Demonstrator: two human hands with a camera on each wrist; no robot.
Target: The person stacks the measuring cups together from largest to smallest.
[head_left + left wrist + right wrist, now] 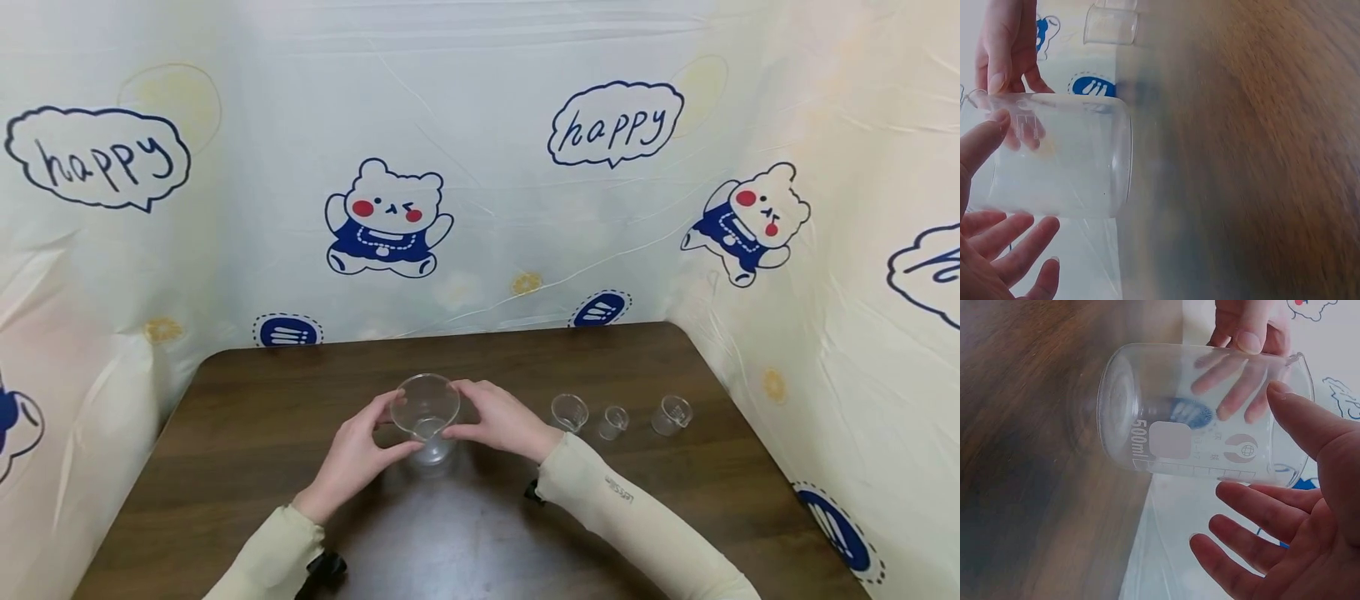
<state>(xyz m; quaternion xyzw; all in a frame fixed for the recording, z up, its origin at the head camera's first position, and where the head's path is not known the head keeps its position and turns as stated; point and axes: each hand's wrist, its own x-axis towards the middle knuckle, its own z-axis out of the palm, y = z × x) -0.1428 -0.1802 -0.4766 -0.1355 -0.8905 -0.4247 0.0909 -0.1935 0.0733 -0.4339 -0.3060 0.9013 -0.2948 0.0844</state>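
A large clear glass beaker (426,404) stands upright between both hands near the table's middle. On its wall the right wrist view shows a "500ml" mark, a white label patch (1170,439) and a scale. My left hand (358,454) holds it from the left, thumb on the near side and fingers toward the far side. From the right, my right hand (504,418) holds the same beaker near its rim, with thumb and fingers spread around the wall. Whether the base touches the table cannot be told.
To the right on the brown wooden table (480,533) stand three smaller glass beakers: one (570,412) close to the right wrist, a tiny one (613,422), and another (671,415) farther right. A printed curtain (495,208) hangs behind and beside the table.
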